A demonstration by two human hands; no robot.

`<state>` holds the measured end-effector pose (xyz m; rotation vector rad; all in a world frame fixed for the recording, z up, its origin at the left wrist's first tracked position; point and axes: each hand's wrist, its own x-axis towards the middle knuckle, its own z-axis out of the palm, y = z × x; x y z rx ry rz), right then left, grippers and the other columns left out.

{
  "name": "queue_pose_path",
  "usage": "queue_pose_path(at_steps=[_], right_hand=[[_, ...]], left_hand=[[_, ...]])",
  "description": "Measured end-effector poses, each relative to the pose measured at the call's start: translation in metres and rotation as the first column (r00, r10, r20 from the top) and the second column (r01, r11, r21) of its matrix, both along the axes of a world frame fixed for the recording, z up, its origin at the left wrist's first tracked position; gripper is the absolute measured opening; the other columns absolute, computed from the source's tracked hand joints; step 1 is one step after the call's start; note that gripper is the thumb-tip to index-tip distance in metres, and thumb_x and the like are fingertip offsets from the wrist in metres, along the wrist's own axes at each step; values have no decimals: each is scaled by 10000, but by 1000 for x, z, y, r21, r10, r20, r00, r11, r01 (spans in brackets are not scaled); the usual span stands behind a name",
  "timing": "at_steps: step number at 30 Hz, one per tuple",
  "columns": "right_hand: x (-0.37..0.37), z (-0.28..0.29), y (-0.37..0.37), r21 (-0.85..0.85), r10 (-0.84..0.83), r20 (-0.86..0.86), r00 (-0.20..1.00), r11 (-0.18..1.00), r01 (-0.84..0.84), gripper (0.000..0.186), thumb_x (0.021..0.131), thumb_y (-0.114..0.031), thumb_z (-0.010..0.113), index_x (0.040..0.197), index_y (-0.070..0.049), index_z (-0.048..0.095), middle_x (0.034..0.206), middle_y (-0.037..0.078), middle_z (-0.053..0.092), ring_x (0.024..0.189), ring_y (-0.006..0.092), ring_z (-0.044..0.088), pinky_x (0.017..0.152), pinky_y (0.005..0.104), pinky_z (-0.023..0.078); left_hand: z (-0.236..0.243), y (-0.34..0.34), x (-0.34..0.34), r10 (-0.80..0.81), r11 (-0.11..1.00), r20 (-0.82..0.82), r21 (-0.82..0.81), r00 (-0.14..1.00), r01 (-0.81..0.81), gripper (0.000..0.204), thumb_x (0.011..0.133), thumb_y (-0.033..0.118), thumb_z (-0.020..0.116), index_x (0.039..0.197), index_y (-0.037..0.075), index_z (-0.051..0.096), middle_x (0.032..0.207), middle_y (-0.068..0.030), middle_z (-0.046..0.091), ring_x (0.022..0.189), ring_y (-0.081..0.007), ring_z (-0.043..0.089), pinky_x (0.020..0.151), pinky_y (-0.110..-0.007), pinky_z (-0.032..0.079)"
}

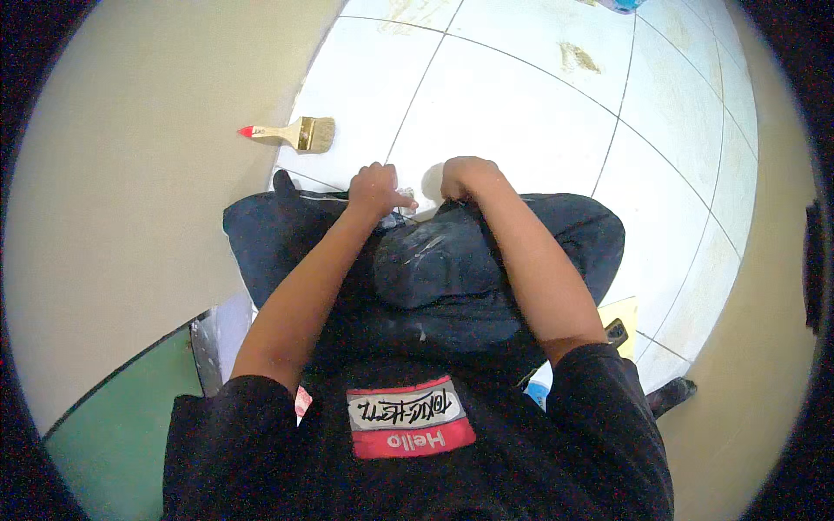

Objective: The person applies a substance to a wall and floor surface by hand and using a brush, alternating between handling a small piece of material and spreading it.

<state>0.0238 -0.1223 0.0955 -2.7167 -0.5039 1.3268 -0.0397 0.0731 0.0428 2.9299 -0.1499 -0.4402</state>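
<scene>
My left hand [376, 189] is over my crossed, dark-trousered legs, fingers curled and thumb out, beside a small crumpled pale object [406, 194]; whether it grips that is unclear. My right hand [466, 178] is just to its right with fingers curled down against the white tiled floor [521, 104] or my lap; anything in them is hidden. A wide paintbrush [314, 135] with a pale, red-tipped handle lies on the tiles at upper left, beyond my left hand.
A beige wall [122, 174] borders the tiles at left, with a green surface [122, 425] below. A dark phone-like object [615, 333] on a yellow sheet [618, 310] and a blue item [536, 392] are by my right elbow. A blue object [621, 4] is at the top edge.
</scene>
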Motion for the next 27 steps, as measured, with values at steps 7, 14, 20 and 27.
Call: queue_pose_path(at_steps=[7, 14, 20, 27], right_hand=[[17, -13, -5, 138, -42, 23, 999, 990, 38, 369, 783, -295, 693, 871, 62, 726, 850, 220, 715, 742, 315, 707, 675, 426, 544], [15, -10, -34, 204, -92, 63, 994, 976, 77, 449, 847, -340, 643, 819, 104, 700, 740, 213, 692, 635, 305, 688, 597, 418, 551], [16, 7, -15, 260, -166, 35, 986, 954, 151, 529, 870, -409, 630, 821, 114, 694, 732, 223, 687, 612, 316, 680, 568, 426, 547], [23, 8, -24, 152, -253, 66, 965, 959, 241, 529, 821, -478, 629, 1050, -10, 720, 1101, 211, 691, 1025, 358, 676, 895, 446, 525]], left_hand=[[5, -28, 15, 124, 992, 81, 18, 989, -126, 672, 626, 649, 784, 916, 54, 669, 918, -160, 650, 879, -352, 640, 752, -491, 507], [31, -41, -2, 160, 983, -16, 89, 987, -158, 807, 607, 587, 827, 1171, 53, 610, 1097, -126, 614, 1078, -332, 585, 890, -476, 448], [17, -30, 4, 371, 928, 135, -30, 919, -370, 1313, 576, 552, 871, 1549, 65, 136, 1606, -204, 128, 1408, -408, 254, 1048, -563, 307], [28, -34, -11, 300, 954, -106, 43, 948, -297, 1342, 607, 552, 858, 1556, 61, 46, 1613, -207, 89, 1431, -476, 191, 1099, -642, 220]])
